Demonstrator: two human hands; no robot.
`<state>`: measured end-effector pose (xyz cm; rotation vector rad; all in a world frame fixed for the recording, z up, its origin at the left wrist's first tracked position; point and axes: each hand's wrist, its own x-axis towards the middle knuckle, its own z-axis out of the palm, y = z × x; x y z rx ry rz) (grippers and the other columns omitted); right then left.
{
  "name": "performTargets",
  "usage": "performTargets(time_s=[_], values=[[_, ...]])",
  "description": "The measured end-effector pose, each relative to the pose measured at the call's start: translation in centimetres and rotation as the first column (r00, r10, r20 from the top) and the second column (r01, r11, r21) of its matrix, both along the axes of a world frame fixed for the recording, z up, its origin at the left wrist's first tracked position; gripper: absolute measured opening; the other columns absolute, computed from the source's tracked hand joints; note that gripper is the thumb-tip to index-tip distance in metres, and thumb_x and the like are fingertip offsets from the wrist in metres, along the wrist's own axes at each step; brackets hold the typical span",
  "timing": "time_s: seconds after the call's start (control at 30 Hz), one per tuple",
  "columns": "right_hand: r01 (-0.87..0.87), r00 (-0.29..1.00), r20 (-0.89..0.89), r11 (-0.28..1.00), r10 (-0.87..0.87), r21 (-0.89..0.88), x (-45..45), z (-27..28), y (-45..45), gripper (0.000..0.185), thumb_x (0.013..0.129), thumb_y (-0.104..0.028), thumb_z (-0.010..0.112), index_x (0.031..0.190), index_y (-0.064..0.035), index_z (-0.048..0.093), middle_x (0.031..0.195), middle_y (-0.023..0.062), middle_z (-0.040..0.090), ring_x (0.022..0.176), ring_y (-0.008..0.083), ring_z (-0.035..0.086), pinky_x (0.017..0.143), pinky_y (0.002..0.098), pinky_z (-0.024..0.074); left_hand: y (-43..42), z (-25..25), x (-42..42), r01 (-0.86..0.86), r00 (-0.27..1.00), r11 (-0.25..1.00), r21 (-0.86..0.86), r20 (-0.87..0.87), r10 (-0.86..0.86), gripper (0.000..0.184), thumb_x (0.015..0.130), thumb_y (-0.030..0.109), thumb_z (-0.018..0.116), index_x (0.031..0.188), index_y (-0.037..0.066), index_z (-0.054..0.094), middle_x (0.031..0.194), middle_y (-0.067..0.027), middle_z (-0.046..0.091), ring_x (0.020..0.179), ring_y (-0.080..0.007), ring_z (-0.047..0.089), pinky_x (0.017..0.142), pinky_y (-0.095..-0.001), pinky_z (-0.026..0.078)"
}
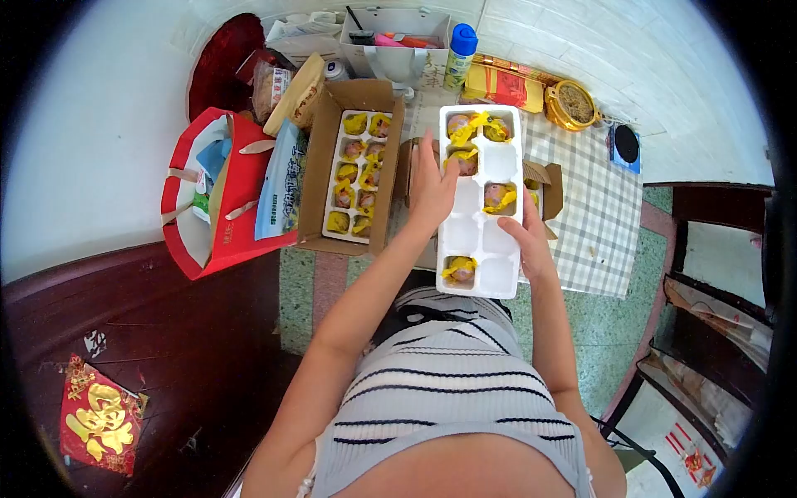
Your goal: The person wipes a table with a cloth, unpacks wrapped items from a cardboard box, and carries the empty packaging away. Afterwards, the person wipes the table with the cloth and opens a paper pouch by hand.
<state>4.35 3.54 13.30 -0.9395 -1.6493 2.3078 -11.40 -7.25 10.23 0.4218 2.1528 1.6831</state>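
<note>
A white foam tray with two columns of compartments is held up in front of me. Several of its cells hold round items in clear-and-yellow wrappers; other cells are bare. My right hand grips the tray's right edge, thumb on top, its other fingers largely hidden. At the tray's left side, my left hand has its fingers apart. One of its digits reaches over the rim beside a wrapped round item; whether it touches the item I cannot tell. Left of this hand, an open cardboard box contains a similar filled tray.
A red gift bag and a blue packet stand left of the box. Another open carton sits partly behind the tray on a checked cloth. Behind are a spray can, a white bag and a golden pot.
</note>
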Motion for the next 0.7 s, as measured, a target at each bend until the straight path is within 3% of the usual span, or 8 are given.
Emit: performTargets(time_s=[0.07, 0.23, 0.3, 0.33, 0.43, 0.53, 0.63, 0.7], values=[[0.037, 0.999, -0.04, 0.999, -0.037, -0.001, 0.2, -0.3, 0.0, 0.087, 0.079, -0.007, 0.068, 0.15, -0.0014, 0.018, 0.143, 0.0138, 0.04, 0.128, 0.0216, 0.043, 0.106, 0.0326, 0.0346, -0.4, 2.5, -0.8, -0.015, 0.906, 0.986, -0.168, -0.42, -0.058, 0.051, 0.089, 0.024, 0.06, 0.134, 0.004, 0.044, 0.126, -0.0195, 0.047, 0.12, -0.0372, 0.043, 0.1, -0.0451, 0.035], [0.054, 0.997, -0.056, 0.993, -0.049, 0.104, -0.2, 1.6, 0.2, 0.086, 0.079, -0.006, 0.067, 0.149, 0.0003, 0.018, 0.143, 0.0149, 0.039, 0.128, 0.0215, 0.043, 0.107, 0.0325, 0.0343, 0.0, 3.0, -2.4, -0.035, 0.856, 0.986, -0.164, -0.514, -0.055, 0.042, 0.079, 0.03, 0.072, 0.112, 0.006, 0.061, 0.12, -0.0169, 0.048, 0.112, -0.035, 0.046, 0.095, -0.0462, 0.037], [0.027, 0.999, -0.043, 0.985, -0.02, 0.173, 0.0, 1.2, 0.2, 0.087, 0.078, -0.006, 0.068, 0.149, 0.0004, 0.018, 0.143, 0.0149, 0.039, 0.127, 0.0215, 0.043, 0.106, 0.0326, 0.0346, 0.0, 3.7, -2.7, -0.112, 0.745, 0.965, -0.236, -0.663, -0.075, 0.03, 0.078, 0.025, 0.072, 0.099, 0.006, 0.062, 0.11, -0.0131, 0.054, 0.103, -0.0327, 0.05, 0.089, -0.0459, 0.04], [-0.006, 1.0, -0.024, 0.972, 0.011, 0.235, 0.0, 1.0, 0.2, 0.088, 0.078, -0.006, 0.069, 0.149, 0.0006, 0.019, 0.143, 0.0149, 0.039, 0.127, 0.0215, 0.043, 0.106, 0.0327, 0.0349, -0.1, 3.6, -3.0, -0.113, 0.745, 0.965, -0.235, -0.663, -0.074, 0.03, 0.078, 0.025, 0.072, 0.099, 0.006, 0.062, 0.11, -0.0131, 0.054, 0.103, -0.0327, 0.05, 0.089, -0.0459, 0.04], [-0.001, 1.0, -0.001, 0.983, 0.002, 0.184, -0.1, 0.9, 0.0, 0.088, 0.077, -0.008, 0.069, 0.149, 0.0005, 0.019, 0.142, 0.0151, 0.039, 0.127, 0.0221, 0.043, 0.106, 0.033, 0.0352, 0.0, 3.4, -3.7, -0.061, 0.691, 0.966, -0.25, -0.709, -0.14, 0.014, 0.086, 0.016, 0.065, 0.09, 0.003, 0.06, 0.096, -0.0112, 0.058, 0.093, -0.0307, 0.054, 0.083, -0.0408, 0.043], [-0.002, 1.0, -0.006, 0.972, 0.003, 0.233, -0.1, 1.0, 0.1, 0.087, 0.077, -0.009, 0.069, 0.149, 0.0005, 0.021, 0.143, 0.0153, 0.039, 0.127, 0.0225, 0.044, 0.106, 0.0332, 0.0355, 0.0, 3.6, -4.1, -0.034, 0.676, 0.993, -0.115, -0.734, -0.062, 0.01, 0.086, 0.012, 0.062, 0.085, 0.004, 0.057, 0.088, -0.0095, 0.058, 0.087, -0.0324, 0.055, 0.075, -0.0421, 0.044], [-0.032, 0.999, 0.003, 0.954, 0.032, 0.297, -0.3, 1.3, 0.3, 0.087, 0.076, -0.012, 0.07, 0.148, 0.0006, 0.023, 0.141, 0.0162, 0.041, 0.125, 0.0231, 0.045, 0.105, 0.0329, 0.0365, 0.0, 4.3, -4.6, -0.017, 0.803, 0.999, 0.035, -0.595, 0.034, 0.013, 0.09, 0.013, 0.058, 0.083, 0.003, 0.056, 0.089, -0.0128, 0.056, 0.087, -0.0322, 0.054, 0.074, -0.041, 0.043], [-0.064, 0.997, 0.073, 0.936, 0.041, 0.347, -0.5, 2.3, 0.1, 0.088, 0.075, -0.014, 0.071, 0.148, 0.0006, 0.024, 0.139, 0.0166, 0.043, 0.124, 0.0232, 0.047, 0.104, 0.0329, 0.0374, 0.0, 5.1, -5.2, -0.13, 0.757, 0.973, 0.192, -0.615, 0.222, 0.016, 0.092, 0.017, 0.056, 0.085, 0.003, 0.054, 0.084, -0.0141, 0.056, 0.081, -0.0332, 0.054, 0.07, -0.0418, 0.043]])
